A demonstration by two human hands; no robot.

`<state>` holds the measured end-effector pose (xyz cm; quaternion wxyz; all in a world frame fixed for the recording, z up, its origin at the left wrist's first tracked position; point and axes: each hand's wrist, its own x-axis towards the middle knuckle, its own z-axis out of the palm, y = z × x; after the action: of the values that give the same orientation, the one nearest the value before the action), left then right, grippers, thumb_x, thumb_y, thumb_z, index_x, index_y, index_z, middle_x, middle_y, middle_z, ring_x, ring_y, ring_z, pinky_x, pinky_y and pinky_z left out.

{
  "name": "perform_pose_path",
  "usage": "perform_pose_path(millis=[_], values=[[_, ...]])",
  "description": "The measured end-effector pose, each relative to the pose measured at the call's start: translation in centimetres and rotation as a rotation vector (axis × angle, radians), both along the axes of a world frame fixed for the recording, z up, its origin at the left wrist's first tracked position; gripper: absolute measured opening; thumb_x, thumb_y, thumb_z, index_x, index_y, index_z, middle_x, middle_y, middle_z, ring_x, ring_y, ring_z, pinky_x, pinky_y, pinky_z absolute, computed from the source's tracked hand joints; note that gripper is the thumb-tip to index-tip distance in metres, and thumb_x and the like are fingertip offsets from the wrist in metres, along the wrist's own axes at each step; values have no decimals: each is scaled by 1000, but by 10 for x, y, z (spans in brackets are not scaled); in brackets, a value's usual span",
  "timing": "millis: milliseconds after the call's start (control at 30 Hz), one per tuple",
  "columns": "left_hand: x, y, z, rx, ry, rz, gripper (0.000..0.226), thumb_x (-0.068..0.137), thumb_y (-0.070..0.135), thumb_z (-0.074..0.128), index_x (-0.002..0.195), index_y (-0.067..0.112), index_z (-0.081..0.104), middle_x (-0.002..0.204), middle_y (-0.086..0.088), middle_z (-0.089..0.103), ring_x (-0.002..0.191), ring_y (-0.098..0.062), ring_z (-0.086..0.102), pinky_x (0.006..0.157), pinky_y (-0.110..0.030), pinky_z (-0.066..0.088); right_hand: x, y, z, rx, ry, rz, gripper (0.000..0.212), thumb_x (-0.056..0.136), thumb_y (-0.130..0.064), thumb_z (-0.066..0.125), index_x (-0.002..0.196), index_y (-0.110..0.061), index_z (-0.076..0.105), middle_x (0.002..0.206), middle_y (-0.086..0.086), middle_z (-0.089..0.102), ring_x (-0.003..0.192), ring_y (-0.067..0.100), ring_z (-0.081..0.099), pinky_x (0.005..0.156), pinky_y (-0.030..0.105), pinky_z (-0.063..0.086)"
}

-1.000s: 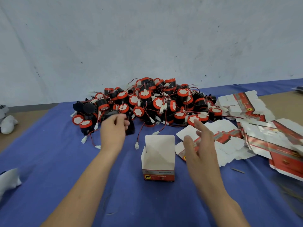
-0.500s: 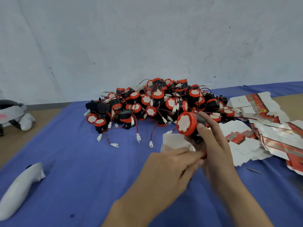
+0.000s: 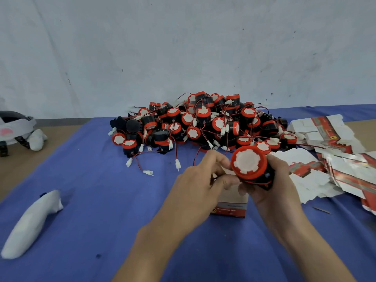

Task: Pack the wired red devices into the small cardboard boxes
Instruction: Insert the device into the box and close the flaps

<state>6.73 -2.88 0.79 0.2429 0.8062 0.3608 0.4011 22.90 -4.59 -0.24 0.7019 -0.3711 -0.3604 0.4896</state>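
Right grip (image 3: 272, 186) tight round red device (image 3: 249, 162) (left grip (image 3: 201, 184) pinching too)

Devices (image 3: 248, 162): smooth red plastic. Cloth (image 3: 81, 200) covering tabletop: matt blue fabric. Flat box blanks (image 3: 325, 129): glossy printed cardboard, matt white inside.

I see a tan table (image 3: 53, 137) covered across most of the frame by a blue cloth (image 3: 97, 202). At upper centre of the cloth a pile of wired red devices (image 3: 203, 123) sprawls, its white plugs trailing toward me. A heap of flat unfolded boxes (image 3: 345, 167) fills the right side, touching the pile. One small cardboard box (image 3: 231, 206) stands upright at centre. A white controller (image 3: 30, 224) lies lower left, and a headset (image 3: 14, 127) sits on bare tabletop at the left edge.
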Motion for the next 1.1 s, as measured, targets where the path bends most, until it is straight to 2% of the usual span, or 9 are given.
perform_pose_path(millis=[167,267,367,500,600,700,800,1000,1100], values=[[1,-6,4,120,36,-22,48,91,33,65,125,57,41,120,30,52,79,9,53,69,-26,45,9,-1,3,-18,-131,113,51,102,-36,37,88,-2,72,72,22,65,48,24,53,41,30,45],[6,-8,4,83,1,-96,42,89,35,62,125,50,49,124,27,54,94,0,60,81,-38,54,14,-7,8,-54,-124,192,46,91,-41,47,72,-8,73,58,17,57,42,25,50,36,30,41],[9,-10,3,14,-44,-176,35,87,35,64,119,45,56,123,24,58,103,-6,64,87,-34,54,21,-11,11,-118,-88,286,52,78,-46,51,90,2,68,59,19,56,37,25,48,33,26,40],[5,-5,0,36,-63,-145,25,88,28,70,102,46,59,74,30,57,62,7,50,60,-6,38,25,-9,8,-167,-128,286,66,93,-59,40,101,-2,73,61,18,60,37,24,52,34,28,42],[-6,5,1,-68,-138,-56,28,88,30,72,102,50,60,50,10,42,46,-6,31,48,-14,29,30,-3,2,-165,-217,33,61,101,-65,26,116,-22,67,74,17,72,41,22,55,37,26,42],[-20,14,1,-105,-121,24,30,88,30,72,104,52,59,51,2,40,45,-9,27,46,-20,28,38,-2,-3,-145,-249,-241,36,105,-44,34,115,-23,63,76,16,74,45,19,59,37,23,40],[-26,17,-1,-91,-34,73,30,89,30,71,103,53,56,45,11,34,42,-9,31,43,-15,29,39,-2,-11,-161,-373,-297,26,103,-31,41,111,-26,65,89,7,76,57,14,65,47,25,46],[-19,17,-7,-24,286,129,30,93,34,64,107,53,46,61,35,53,57,0,46,50,-21,27,25,7,-31,-245,-565,24,31,102,-50,41,107,-41,70,106,-18,73,97,-1,69,82,34,56],[-16,15,-10,-8,416,143,36,93,34,60,115,53,39,71,28,58,69,7,49,57,-20,34,14,11,-39,-205,-605,60,24,101,-48,48,110,-40,68,107,-16,72,103,-1,67,89,29,54]])
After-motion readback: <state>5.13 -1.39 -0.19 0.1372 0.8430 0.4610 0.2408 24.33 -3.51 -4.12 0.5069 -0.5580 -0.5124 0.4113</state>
